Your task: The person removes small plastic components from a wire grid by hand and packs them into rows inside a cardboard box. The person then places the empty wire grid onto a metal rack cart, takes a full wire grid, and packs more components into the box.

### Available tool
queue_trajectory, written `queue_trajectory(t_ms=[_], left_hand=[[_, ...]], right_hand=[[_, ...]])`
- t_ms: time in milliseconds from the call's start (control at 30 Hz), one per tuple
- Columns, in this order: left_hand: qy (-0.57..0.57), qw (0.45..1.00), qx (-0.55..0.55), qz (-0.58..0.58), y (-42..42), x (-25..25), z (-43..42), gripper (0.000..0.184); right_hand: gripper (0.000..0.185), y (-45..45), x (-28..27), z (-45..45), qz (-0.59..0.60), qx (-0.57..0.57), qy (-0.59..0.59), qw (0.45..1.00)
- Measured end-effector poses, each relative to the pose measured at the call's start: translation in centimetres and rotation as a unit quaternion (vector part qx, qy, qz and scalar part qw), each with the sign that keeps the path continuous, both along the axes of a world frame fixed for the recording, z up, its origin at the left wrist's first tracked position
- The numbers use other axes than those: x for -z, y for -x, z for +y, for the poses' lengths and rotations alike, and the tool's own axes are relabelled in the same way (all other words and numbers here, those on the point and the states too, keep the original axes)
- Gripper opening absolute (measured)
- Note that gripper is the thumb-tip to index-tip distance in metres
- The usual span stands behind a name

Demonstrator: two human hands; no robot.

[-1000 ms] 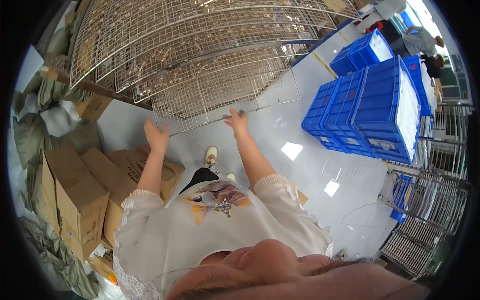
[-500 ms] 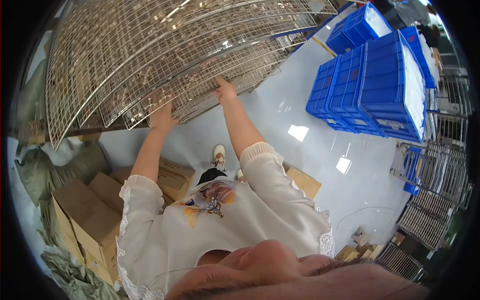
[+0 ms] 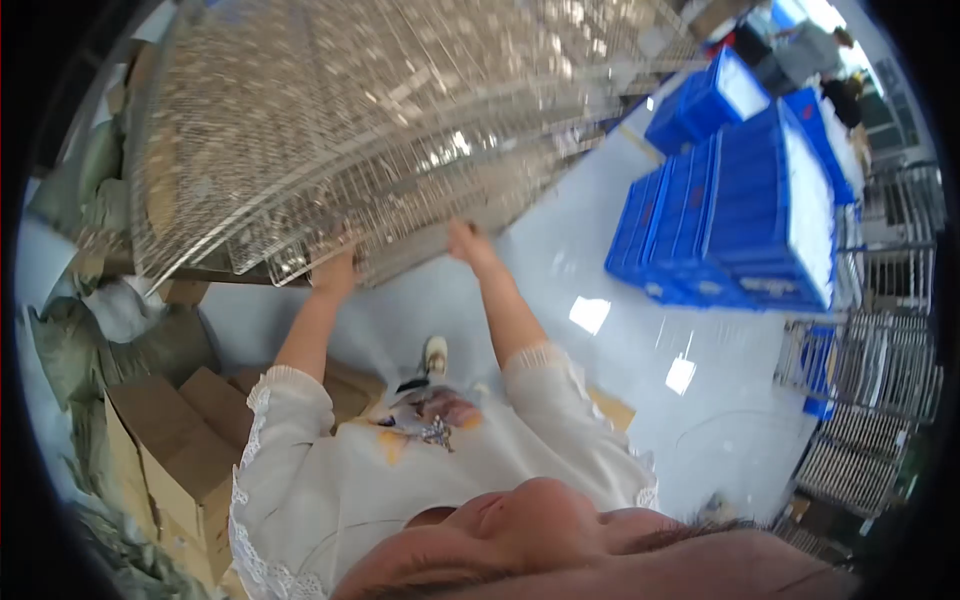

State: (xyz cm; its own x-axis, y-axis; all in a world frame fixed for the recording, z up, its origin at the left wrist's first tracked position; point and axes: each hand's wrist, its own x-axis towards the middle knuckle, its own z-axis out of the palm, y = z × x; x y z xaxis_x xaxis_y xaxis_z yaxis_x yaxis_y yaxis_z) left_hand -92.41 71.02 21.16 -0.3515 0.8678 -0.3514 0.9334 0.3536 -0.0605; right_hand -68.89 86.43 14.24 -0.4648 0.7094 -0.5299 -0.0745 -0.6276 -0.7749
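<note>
Wire mesh racks (image 3: pixel 400 110) stacked in layers fill the upper part of the view, with many small shiny pieces on them, blurred by motion. My left hand (image 3: pixel 335 270) is at the front edge of a lower rack, its fingers partly hidden by the mesh. To its right, my right hand (image 3: pixel 468 242) touches or is close to the same front edge, its fingers bent and smeared. Whether either hand grips the wire cannot be made out.
Stacked blue crates (image 3: pixel 710 200) with white contents stand on the right. Cardboard boxes (image 3: pixel 170 430) and green sacks (image 3: pixel 165 350) lie at the left. More wire racks (image 3: pixel 860 450) are at the far right. People (image 3: pixel 810 55) are at the top right.
The rack that stuck out toward me one second ago is now back under the upper layers. Both hands have moved with its edge, and the view has shifted and blurred.
</note>
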Motion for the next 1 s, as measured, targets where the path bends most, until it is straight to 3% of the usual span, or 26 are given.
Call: queue_trajectory(t_ms=[33, 67, 100, 167, 233, 267, 300, 333, 400, 467, 533, 667, 767, 833, 933, 1000], left_hand=[[-0.088, 0.995, 0.035, 0.019, -0.8, -0.5, -1.2, 0.098], [-0.029, 0.998, 0.027, 0.043, -1.7, -0.6, -1.7, 0.094], [-0.059, 0.997, 0.011, 0.05, -2.5, -2.6, -1.9, 0.094], [-0.065, 0.963, 0.03, -0.259, -5.0, -9.8, -3.1, 0.065], [-0.063, 0.836, 0.075, -0.54, -7.7, -18.1, -4.8, 0.039], [-0.084, 0.839, 0.072, -0.533, -8.6, -22.8, -4.9, 0.039], [-0.277, 0.802, 0.188, -0.495, -9.1, -28.5, -4.4, 0.033], [-0.451, 0.726, 0.294, -0.428, -9.7, -33.9, -4.3, 0.027], [-0.587, 0.64, 0.339, -0.362, -11.8, -43.4, -5.7, 0.023], [-0.601, 0.644, 0.332, -0.338, -13.7, -48.8, -6.0, 0.024], [-0.595, 0.648, 0.356, -0.314, -15.0, -51.6, -6.8, 0.026], [-0.582, 0.639, 0.423, -0.271, -16.7, -54.8, -8.1, 0.032], [-0.576, 0.624, 0.47, -0.239, -17.4, -55.9, -9.9, 0.036], [-0.574, 0.611, 0.496, -0.226, -17.7, -56.0, -11.1, 0.039], [-0.59, 0.586, 0.517, -0.203, -18.1, -55.3, -13.3, 0.044], [-0.64, 0.583, 0.465, -0.184, -18.7, -54.1, -14.8, 0.039]], right_hand=[[0.041, -2.4, -0.8, -0.3, -0.017, -0.035, -0.03, 0.999], [0.039, -5.1, -2.5, -0.4, -0.035, -0.076, -0.055, 0.995], [0.037, -7.9, -4.5, -0.4, -0.048, -0.118, -0.079, 0.989], [0.046, -12.0, -11.7, 0.6, -0.085, -0.196, -0.145, 0.966], [0.036, -14.8, -18.1, 3.1, -0.056, -0.203, -0.265, 0.941], [0.034, -15.7, -20.9, 4.7, -0.063, -0.174, -0.353, 0.917], [0.032, -16.2, -24.4, 5.7, -0.068, -0.145, -0.432, 0.888], [0.029, -15.9, -29.7, 5.5, -0.052, -0.125, -0.478, 0.868], [0.027, -15.1, -36.9, 5.3, 0.006, -0.059, -0.526, 0.849], [0.026, -14.6, -42.0, 4.7, 0.029, -0.057, -0.555, 0.83], [0.025, -14.0, -45.7, 4.3, 0.055, -0.055, -0.574, 0.815], [0.019, -13.7, -51.8, 5.9, 0.006, -0.116, -0.683, 0.721], [0.015, -13.1, -56.0, 7.2, -0.02, -0.106, -0.706, 0.7], [0.017, -12.5, -59.0, 6.0, -0.086, -0.029, -0.76, 0.643], [0.018, -11.2, -61.9, 9.5, -0.044, 0.007, -0.815, 0.578], [0.032, -10.1, -64.4, 9.7, -0.075, 0.08, -0.827, 0.551]])
